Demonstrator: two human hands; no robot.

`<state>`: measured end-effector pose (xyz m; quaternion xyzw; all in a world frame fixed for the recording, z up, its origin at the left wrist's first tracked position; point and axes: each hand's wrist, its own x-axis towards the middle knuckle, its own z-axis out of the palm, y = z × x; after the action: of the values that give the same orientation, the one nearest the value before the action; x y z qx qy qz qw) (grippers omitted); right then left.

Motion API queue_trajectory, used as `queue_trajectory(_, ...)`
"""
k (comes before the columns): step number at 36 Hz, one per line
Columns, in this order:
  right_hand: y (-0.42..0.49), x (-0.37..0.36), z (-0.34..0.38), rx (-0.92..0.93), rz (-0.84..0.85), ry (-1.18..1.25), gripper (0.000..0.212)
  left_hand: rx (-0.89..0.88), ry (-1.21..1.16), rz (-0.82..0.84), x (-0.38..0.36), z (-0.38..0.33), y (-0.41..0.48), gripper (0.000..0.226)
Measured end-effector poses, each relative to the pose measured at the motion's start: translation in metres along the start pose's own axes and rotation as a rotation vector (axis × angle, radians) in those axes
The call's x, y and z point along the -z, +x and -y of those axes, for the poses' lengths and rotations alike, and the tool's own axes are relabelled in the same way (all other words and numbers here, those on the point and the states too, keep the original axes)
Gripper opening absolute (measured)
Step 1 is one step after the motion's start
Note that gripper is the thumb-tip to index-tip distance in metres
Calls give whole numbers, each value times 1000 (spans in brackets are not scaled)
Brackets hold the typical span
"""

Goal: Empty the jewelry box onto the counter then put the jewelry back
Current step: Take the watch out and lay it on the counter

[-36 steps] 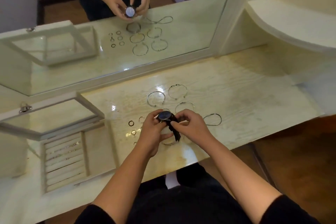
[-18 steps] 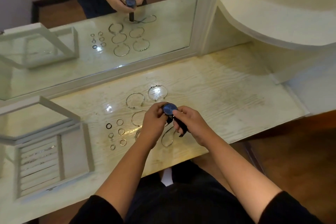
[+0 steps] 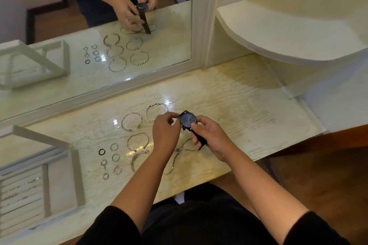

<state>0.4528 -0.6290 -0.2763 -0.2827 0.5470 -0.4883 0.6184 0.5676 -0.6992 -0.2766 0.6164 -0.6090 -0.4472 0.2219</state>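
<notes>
- Head view: both hands hold a dark wristwatch (image 3: pixel 188 121) with a blue dial just above the bench (image 3: pixel 249 105).
- Left hand (image 3: pixel 166 134): fingers pinch the case's left edge.
- Right hand (image 3: pixel 212 138): thumb on the dial's rim, fingers curled round the lower strap.
- Bangles (image 3: pixel 131 113) and rings (image 3: pixel 112 147) lie on the bench, left of the hands.
- Open jewelry box (image 3: pixel 77 175) at the bench's left end.
</notes>
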Motion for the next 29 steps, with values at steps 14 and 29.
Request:
queue_trajectory(14, 11, 19, 3, 6, -33, 3, 6, 251, -518, 249, -12, -20, 24, 27)
queue_trajectory(29, 27, 45, -4, -110, -113, -70, 19, 180, -479, 224, -45, -34, 76, 33)
